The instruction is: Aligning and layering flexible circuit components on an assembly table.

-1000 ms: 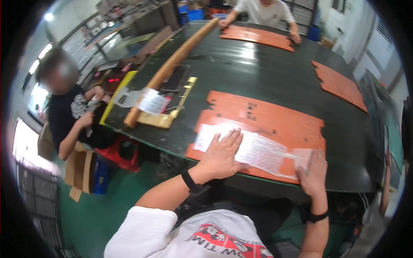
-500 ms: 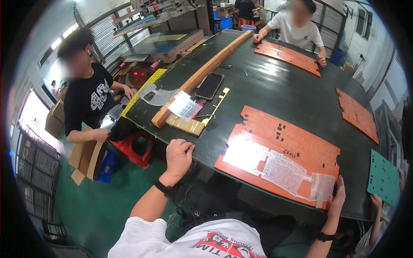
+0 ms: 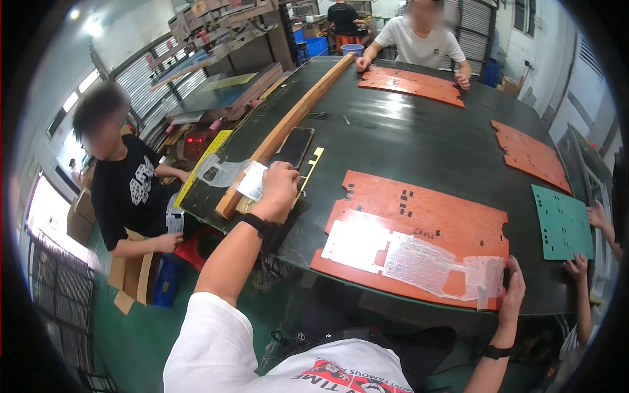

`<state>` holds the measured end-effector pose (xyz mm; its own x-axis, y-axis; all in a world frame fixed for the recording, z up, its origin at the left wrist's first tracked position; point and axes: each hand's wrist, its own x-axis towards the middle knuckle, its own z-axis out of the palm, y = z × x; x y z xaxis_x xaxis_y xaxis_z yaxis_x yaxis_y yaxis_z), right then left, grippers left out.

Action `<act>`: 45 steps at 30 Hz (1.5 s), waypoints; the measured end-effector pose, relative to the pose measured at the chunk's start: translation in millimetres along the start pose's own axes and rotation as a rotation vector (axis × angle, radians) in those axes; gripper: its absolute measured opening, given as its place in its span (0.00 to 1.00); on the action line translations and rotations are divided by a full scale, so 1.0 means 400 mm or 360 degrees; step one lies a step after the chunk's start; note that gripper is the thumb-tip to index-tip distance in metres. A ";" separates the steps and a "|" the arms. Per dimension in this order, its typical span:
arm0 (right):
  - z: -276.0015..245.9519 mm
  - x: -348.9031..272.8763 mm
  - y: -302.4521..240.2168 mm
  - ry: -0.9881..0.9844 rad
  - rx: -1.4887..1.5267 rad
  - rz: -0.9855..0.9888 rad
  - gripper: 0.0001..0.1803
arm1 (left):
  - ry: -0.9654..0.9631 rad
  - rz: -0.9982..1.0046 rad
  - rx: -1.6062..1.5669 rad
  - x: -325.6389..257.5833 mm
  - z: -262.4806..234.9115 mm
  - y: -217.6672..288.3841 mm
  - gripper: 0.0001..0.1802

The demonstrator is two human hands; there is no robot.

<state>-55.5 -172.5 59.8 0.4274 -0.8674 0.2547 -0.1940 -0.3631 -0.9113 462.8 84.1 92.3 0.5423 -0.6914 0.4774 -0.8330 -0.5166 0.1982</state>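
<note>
An orange board [image 3: 452, 226] with small dark slots lies at the table's near side. On its near part rests a clear plastic sheet [image 3: 419, 262] with a cut outline. Along the board's right edge lies my right hand [image 3: 514, 288], fingers stretched out and touching it. Farther left, my left hand [image 3: 280, 188] reaches over a tan block, beside a smaller clear sheet [image 3: 251, 181] and a dark phone [image 3: 295, 145]. Its fingers are bent and their tips hidden, so whether they grip anything cannot be made out.
A long wooden bar [image 3: 298, 114] crosses the dark table [image 3: 426, 144]. Two more orange boards [image 3: 411, 85] lie farther off. At the right, another person's hands touch a green board [image 3: 562, 223]. Other people sit at the left and far side.
My left hand has moved from the table's near edge up and forward to the block and small sheet. My right hand stays at the orange board's edge. The green board has moved onto the table.
</note>
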 end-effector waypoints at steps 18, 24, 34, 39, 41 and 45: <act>-0.035 0.006 0.075 0.0113 0.0822 0.0101 0.29 | 0.0114 -0.0312 0.0471 -0.123 -0.144 -0.025 0.18; -0.026 -0.002 0.069 0.0112 0.0665 0.0097 0.28 | -0.0082 -0.0331 0.0753 -0.076 -0.090 -0.005 0.19; -0.025 -0.002 0.068 0.0156 0.0709 0.0086 0.26 | -0.0198 -0.0329 0.0917 -0.056 -0.076 0.006 0.18; -0.016 -0.001 0.063 0.0185 0.0692 0.0085 0.24 | -0.0155 -0.0225 0.0987 -0.049 -0.063 0.002 0.18; -0.015 -0.002 0.059 0.0192 0.0677 0.0074 0.24 | -0.0126 -0.0170 0.0968 -0.048 -0.069 -0.003 0.17; -0.008 -0.003 0.051 0.0227 0.0706 0.0115 0.23 | -0.0050 0.0010 0.0981 -0.046 -0.087 -0.009 0.14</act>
<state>-62.8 -179.9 41.9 0.2950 -0.9345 0.1992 0.1904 -0.1468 -0.9707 451.8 116.2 112.4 0.5481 -0.7052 0.4498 -0.6249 -0.7027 -0.3402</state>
